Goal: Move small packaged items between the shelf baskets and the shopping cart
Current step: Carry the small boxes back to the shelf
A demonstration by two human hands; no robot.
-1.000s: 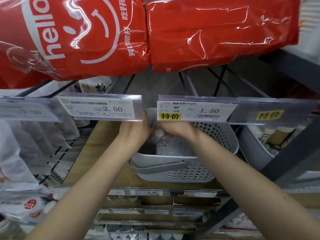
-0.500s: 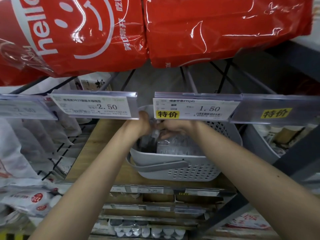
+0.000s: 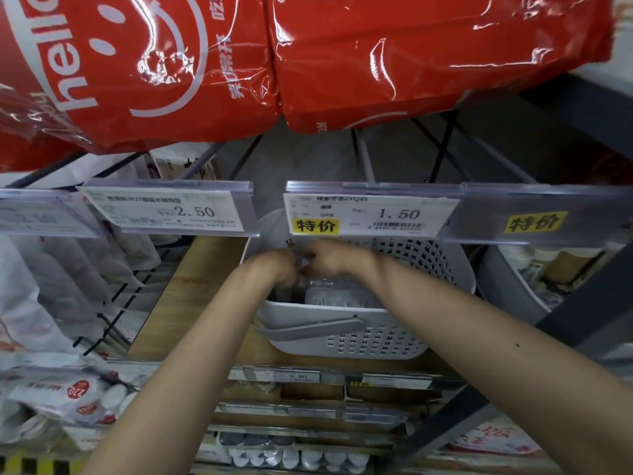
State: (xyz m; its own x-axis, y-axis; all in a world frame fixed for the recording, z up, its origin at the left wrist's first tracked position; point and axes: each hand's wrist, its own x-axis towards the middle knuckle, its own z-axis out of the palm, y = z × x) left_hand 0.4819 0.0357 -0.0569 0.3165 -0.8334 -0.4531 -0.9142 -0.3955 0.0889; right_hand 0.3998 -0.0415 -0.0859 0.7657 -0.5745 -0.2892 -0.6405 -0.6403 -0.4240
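Grey plastic forms the basket (image 3: 359,337), which has rounded corners, walls pierced with rows of small slots, and a flat handle folded down over its front rim. It stands on a wooden shelf (image 3: 191,289), under clear plastic price holders with paper tags. Both hands reach inside it from the front. The left hand (image 3: 274,269) and the right hand (image 3: 334,257) are close together over the back of the basket, knuckles up, and their fingers curl around small crinkled clear packets (image 3: 337,296). How exactly each finger lies I cannot tell, because the hands hide them. More transparent packets lie flat in the basket, with the long side running left to right. Above hang glossy red bags (image 3: 411,56) of wrinkled film
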